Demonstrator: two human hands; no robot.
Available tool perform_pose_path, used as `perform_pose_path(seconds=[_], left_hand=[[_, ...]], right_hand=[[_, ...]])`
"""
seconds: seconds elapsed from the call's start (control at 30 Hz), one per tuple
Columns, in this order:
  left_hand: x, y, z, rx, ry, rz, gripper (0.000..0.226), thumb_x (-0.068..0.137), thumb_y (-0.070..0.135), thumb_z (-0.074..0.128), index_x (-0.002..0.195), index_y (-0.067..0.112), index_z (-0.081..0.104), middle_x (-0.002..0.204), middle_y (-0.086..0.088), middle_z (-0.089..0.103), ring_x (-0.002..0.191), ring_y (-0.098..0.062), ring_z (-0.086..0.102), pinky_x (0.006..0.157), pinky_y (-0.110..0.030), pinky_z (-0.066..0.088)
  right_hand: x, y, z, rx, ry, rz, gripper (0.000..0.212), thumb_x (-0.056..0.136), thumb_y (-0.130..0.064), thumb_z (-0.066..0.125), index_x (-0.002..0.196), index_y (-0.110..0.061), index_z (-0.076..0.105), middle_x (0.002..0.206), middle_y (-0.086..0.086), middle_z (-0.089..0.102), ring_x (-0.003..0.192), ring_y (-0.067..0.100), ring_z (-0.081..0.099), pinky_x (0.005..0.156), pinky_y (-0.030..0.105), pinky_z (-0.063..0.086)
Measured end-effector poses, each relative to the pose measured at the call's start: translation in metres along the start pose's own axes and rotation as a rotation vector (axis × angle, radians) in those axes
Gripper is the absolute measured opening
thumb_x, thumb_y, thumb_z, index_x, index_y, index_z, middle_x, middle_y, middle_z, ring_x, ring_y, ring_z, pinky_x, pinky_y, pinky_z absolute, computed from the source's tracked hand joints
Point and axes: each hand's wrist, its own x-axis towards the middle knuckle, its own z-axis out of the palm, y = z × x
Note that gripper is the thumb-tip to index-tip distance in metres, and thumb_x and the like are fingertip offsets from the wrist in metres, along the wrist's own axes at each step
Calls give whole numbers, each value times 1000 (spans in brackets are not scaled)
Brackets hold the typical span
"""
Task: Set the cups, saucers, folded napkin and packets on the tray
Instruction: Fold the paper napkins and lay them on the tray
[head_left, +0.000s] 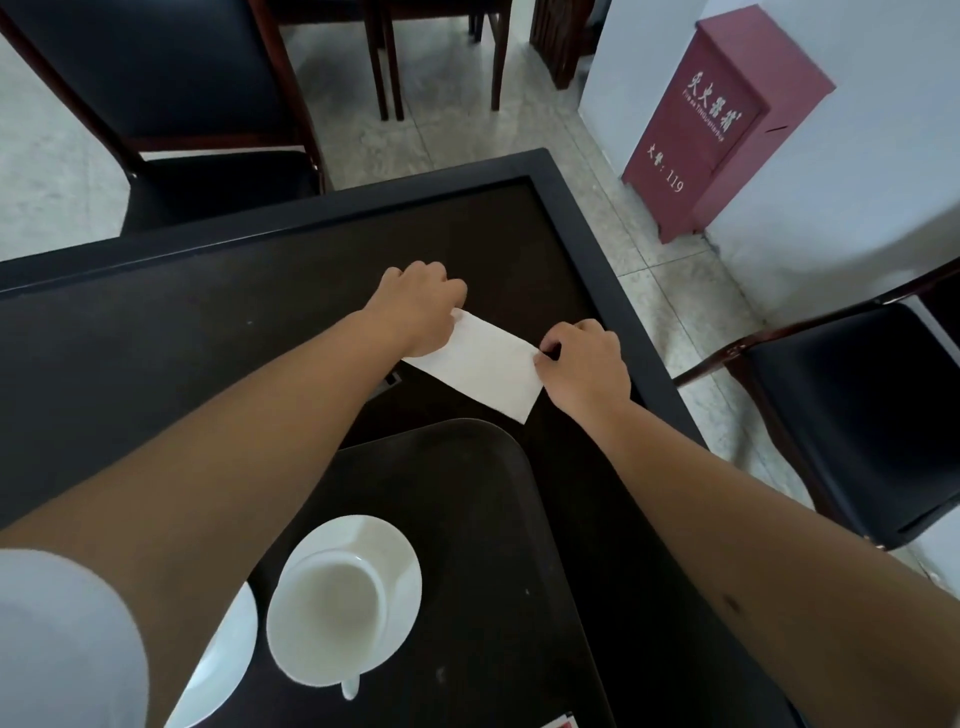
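Fig.: Napkin flat on tabletop beyond tray far edge; left hand & right hand pinch opposite ends. Thin, limp; likely best gripped at corners.

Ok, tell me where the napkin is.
The napkin lies on the dark table, just beyond the tray, pinched between left hand and right hand.

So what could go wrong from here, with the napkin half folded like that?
The napkin lies on the table, held by the left hand and right hand; a crooked fold is possible. Drawing the forearms back might knock the cup on its saucer on the tray.
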Motion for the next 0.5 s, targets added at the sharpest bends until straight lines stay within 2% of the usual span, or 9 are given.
perform_pose_path(seconds=[0.03,0.1,0.2,0.27,0.33,0.37,0.43,0.5], left_hand=[[0,0,-2,-15,-2,10,22,96,27,51,116,26,58,117,-4,51,109,-25,47,92,-44,38],[-2,0,-7,-37,-4,34,9,94,25,55,102,28,57,109,0,51,105,-24,48,92,-44,36],[-11,-2,-15,-160,-18,41,15,94,18,54,87,30,48,86,6,53,83,-17,53,87,-40,34],[-21,-5,-20,-287,-25,42,15,95,20,55,88,32,50,84,7,54,77,-13,52,84,-38,41],[-36,-7,-28,-410,-16,33,11,93,24,60,93,34,54,91,9,56,81,-12,55,74,-33,49],[-44,-8,-32,-447,-12,36,12,93,25,62,94,35,56,93,9,57,83,-12,56,70,-32,49],[-63,-10,-42,-481,-6,35,13,92,27,64,93,39,57,94,11,58,84,-10,57,65,-29,47],[-87,-13,-55,-514,5,13,17,90,31,65,87,45,56,93,15,58,83,-7,56,62,-25,41]], right_hand=[[1,-1,-1,17,-12,15,2,89,-29,61,90,-30,62,104,-6,48,102,19,41,72,35,41],[2,-3,-2,53,-30,25,6,88,-27,61,83,-30,60,98,-8,50,98,17,44,70,35,43],[1,0,-5,203,-67,37,8,90,-25,60,83,-28,56,83,-7,61,80,16,60,65,33,51],[-3,3,-10,331,-114,49,7,91,-24,61,92,-27,55,83,-9,60,77,13,61,59,24,46],[-10,1,-19,354,-183,-3,18,92,-26,63,108,-29,58,88,-12,58,79,7,59,58,19,40],[-14,0,-23,340,-205,-40,16,92,-26,63,107,-28,61,86,-13,59,76,4,59,57,18,40],[-25,-5,-34,374,-207,-103,5,92,-25,63,90,-27,67,76,-12,62,65,-2,58,58,20,41],[-38,-11,-49,460,-183,-127,9,91,-23,64,84,-28,68,72,-11,63,60,-5,56,59,19,42]])
